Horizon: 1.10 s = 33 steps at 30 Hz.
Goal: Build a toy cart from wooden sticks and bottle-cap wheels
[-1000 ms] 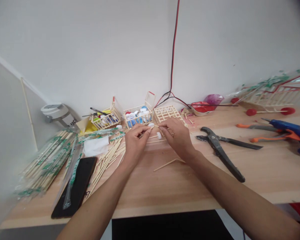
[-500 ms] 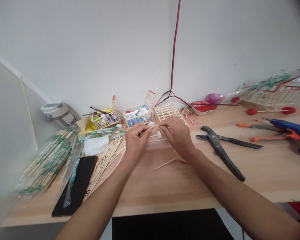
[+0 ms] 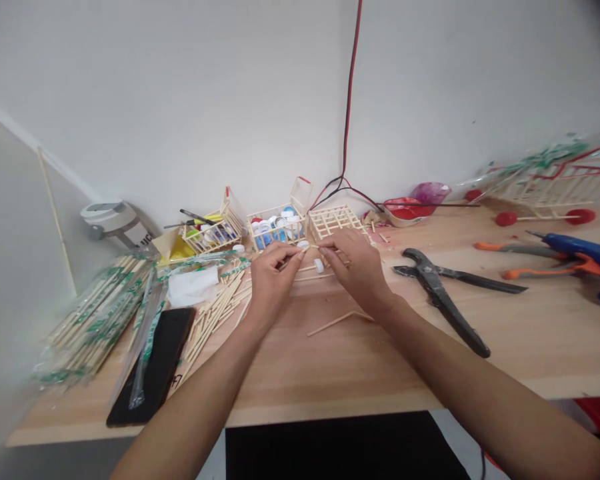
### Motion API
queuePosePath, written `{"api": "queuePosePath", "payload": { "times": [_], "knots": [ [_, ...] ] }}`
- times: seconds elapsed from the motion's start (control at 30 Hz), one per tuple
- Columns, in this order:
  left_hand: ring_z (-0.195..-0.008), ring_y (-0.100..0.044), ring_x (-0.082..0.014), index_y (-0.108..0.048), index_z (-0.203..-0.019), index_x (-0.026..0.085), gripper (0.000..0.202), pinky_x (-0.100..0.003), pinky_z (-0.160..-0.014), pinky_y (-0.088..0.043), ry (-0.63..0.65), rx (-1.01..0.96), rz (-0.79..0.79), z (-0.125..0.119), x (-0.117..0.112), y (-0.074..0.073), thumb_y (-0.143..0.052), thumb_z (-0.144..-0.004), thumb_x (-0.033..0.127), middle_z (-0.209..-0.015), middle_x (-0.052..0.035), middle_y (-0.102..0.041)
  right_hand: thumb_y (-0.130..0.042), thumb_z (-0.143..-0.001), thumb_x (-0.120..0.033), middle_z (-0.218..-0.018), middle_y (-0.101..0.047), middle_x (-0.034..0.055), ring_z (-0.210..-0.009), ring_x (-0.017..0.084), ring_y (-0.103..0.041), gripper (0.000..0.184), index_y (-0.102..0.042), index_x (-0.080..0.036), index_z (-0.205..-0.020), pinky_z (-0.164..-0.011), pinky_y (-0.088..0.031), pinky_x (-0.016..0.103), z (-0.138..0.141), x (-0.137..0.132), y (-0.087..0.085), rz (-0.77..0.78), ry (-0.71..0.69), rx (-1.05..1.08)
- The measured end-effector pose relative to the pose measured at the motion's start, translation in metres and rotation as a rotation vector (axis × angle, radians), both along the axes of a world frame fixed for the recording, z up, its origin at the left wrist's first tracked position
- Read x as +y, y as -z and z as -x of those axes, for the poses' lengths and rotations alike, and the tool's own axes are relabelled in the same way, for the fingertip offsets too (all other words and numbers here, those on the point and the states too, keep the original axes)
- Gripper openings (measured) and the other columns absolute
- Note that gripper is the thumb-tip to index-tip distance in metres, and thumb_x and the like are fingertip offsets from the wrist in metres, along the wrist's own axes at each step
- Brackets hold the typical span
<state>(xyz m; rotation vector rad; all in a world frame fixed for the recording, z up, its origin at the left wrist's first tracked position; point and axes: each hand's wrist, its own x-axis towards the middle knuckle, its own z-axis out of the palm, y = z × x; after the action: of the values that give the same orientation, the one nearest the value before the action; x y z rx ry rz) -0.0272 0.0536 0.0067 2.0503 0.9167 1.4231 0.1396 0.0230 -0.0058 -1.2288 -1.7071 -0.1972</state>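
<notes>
My left hand [image 3: 273, 280] and my right hand [image 3: 355, 267] hover close together over the wooden tabletop [image 3: 300, 360]. Between their fingertips runs a thin wooden stick [image 3: 311, 251] with a small white cap [image 3: 303, 245] at the left-hand end. Both hands pinch this small assembly. A second white plastic cap [image 3: 319, 265] lies just below it, beside further loose sticks [image 3: 307, 273]. A bent stick piece [image 3: 337, 323] rests on the table in front of my right hand.
Behind my hands stand stick-built cages holding bottle caps [image 3: 275, 230] and a stick lattice [image 3: 330, 223]. Bundled chopsticks [image 3: 93, 317], a black phone [image 3: 155, 367], black pliers [image 3: 440, 287], a blue glue gun [image 3: 585, 257] and a stick cart [image 3: 545, 190] surround them. A red-and-black wire [image 3: 347, 113] hangs down the wall.
The view has tilted slightly, shifting the table up in the frame. My hands stay close together, still pinching the stick and cap, with only small finger movement.
</notes>
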Motion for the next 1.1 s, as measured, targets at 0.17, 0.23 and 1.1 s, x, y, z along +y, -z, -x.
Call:
{"api": "queuePosePath", "payload": {
  "times": [0.17,0.23,1.1],
  "knots": [
    [-0.074,-0.060,-0.0138,-0.072,-0.076,0.017,0.010,-0.025,-0.064,-0.045,-0.002,0.006,-0.002,0.0002,0.0001,-0.0004,-0.065,-0.083,0.018,-0.078,-0.0034,-0.069,-0.052,-0.092,-0.024,-0.081,-0.063,0.0049,-0.082,0.021,-0.056,0.013,-0.063,-0.020,-0.085,-0.075,-0.041,0.034,0.0003,-0.0003,-0.0005,-0.011,-0.008,0.004],
    [-0.074,-0.060,-0.0138,-0.072,-0.077,0.017,0.010,-0.025,-0.064,-0.046,0.000,0.003,-0.002,0.0002,0.0005,0.0000,-0.065,-0.083,0.019,-0.078,-0.0034,-0.069,-0.053,-0.092,-0.024,-0.080,-0.063,0.0046,-0.081,0.021,-0.056,0.013,-0.063,-0.020,-0.085,-0.074,-0.041,0.034,0.0004,-0.0004,-0.0006,-0.012,-0.007,0.004],
    [-0.074,-0.061,-0.0144,-0.073,-0.077,0.018,0.009,-0.025,-0.064,-0.046,0.005,-0.011,-0.010,0.0002,0.0018,0.0010,-0.066,-0.082,0.019,-0.078,-0.0037,-0.069,-0.051,-0.092,-0.024,-0.080,-0.063,0.0051,-0.081,0.021,-0.056,0.015,-0.063,-0.020,-0.085,-0.075,-0.041,0.035,0.0004,-0.0004,-0.0009,-0.009,-0.023,0.014]
  ]
}}
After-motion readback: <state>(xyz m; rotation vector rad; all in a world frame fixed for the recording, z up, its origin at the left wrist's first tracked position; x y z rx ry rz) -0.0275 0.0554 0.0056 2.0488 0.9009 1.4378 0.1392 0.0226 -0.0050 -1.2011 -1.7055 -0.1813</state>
